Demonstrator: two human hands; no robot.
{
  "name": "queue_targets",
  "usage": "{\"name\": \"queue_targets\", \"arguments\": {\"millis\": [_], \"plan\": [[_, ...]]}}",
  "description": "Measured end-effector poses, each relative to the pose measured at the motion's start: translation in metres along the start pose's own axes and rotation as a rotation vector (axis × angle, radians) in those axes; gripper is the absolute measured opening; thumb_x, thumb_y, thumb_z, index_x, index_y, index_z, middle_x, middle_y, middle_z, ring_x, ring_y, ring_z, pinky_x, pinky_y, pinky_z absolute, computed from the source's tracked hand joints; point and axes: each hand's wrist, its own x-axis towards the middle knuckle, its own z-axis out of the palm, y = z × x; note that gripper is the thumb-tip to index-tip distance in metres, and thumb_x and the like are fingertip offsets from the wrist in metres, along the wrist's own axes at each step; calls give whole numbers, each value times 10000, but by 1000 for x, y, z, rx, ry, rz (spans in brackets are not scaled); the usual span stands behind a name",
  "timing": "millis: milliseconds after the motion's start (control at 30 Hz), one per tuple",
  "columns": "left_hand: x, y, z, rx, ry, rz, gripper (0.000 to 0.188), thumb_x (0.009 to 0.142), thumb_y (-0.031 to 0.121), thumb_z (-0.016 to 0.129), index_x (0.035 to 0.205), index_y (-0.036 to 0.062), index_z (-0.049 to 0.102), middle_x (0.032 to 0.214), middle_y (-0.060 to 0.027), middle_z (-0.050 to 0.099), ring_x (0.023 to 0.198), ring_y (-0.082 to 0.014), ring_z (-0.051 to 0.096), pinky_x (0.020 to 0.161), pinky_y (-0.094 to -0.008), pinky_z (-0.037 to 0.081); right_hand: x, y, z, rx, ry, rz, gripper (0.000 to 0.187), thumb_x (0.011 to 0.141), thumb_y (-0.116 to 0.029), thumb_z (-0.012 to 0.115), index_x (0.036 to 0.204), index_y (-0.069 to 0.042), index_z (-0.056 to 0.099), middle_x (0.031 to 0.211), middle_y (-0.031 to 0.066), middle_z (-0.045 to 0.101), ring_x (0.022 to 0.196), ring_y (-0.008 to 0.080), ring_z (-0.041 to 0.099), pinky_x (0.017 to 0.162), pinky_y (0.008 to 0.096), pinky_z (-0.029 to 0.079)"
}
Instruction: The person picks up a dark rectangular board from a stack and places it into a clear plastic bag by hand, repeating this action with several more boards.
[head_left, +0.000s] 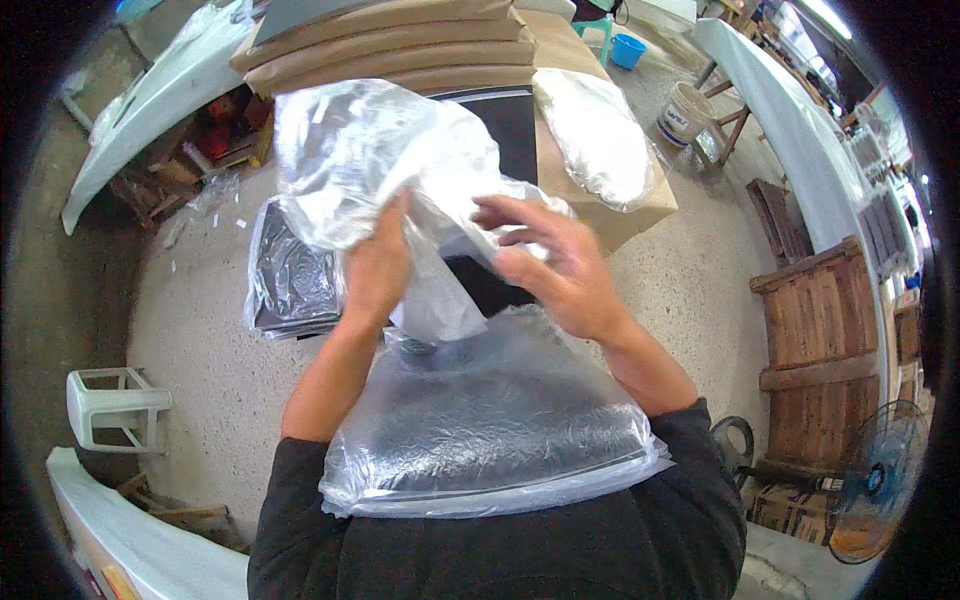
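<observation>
Two hands work a crumpled clear plastic bag (365,140) beyond a film-covered black bundle (490,430) near the body.
The left hand (378,268) grips the bag; the right hand (560,262) is half open, blurred, contact unclear. The bag's long axis slants from far left toward near right; its mouth's direction cannot be told.

The crinkly plastic (390,150) hides most fingers of the left hand (378,268), so I can't see their tips. The right hand (562,268) is all blurry. Plastic also covers part of a black thing (490,287). The view's top edge cuts off the brown stack (400,52). Some little white bits (241,223) are too small to tell.
</observation>
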Motion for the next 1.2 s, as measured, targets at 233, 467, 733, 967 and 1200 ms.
{"name": "queue_targets", "arguments": {"millis": [233, 467, 733, 967, 1200], "plan": [[-25, -14, 2, 561, -26, 776, 300, 664, 134, 569, 957, 72, 559, 832, -119, 576, 721, -311, 574, 590, -400, 454, 25, 23, 49, 320, 61, 191, 510, 710, -274, 688, 1076, 16, 482, 1018, 101, 553, 937, 169, 526, 806, 299, 415], [-49, -3, 3, 671, -186, 602, 475, 738, 291, 596, 1110, 29, 460, 921, -165, 538, 728, -337, 570, 606, -398, 457, 44, 50, 12, 1213, 202, 304, 368, 833, -187, 462, 1162, -27, 418, 1142, 95, 494, 1056, 224, 462, 923, 378, 344], [-19, 2, -13, 243, 290, 904, 487, 725, 329, 649, 1043, -3, 487, 860, -111, 537, 752, -242, 528, 680, -325, 419, 37, 74, -11, 1048, 116, 351, 496, 746, -109, 429, 1216, 20, 339, 1155, 145, 477, 1062, 253, 478, 931, 400, 357], [12, -9, -12, 105, 122, 589, 554, 649, 370, 713, 991, -11, 503, 823, -97, 536, 724, -186, 503, 660, -301, 401, 34, 86, -3, 1163, 87, 345, 458, 767, -123, 410, 1197, 25, 362, 1161, 151, 475, 1066, 263, 473, 926, 399, 362], [26, -28, -6, -189, 93, 391, 154, 759, 117, 631, 839, -2, 577, 742, -46, 592, 660, -94, 537, 620, -225, 437, 24, 105, -8, 1200, 80, 351, 383, 800, -161, 411, 1112, 59, 440, 1066, 150, 540, 971, 251, 536, 882, 371, 406]]}}
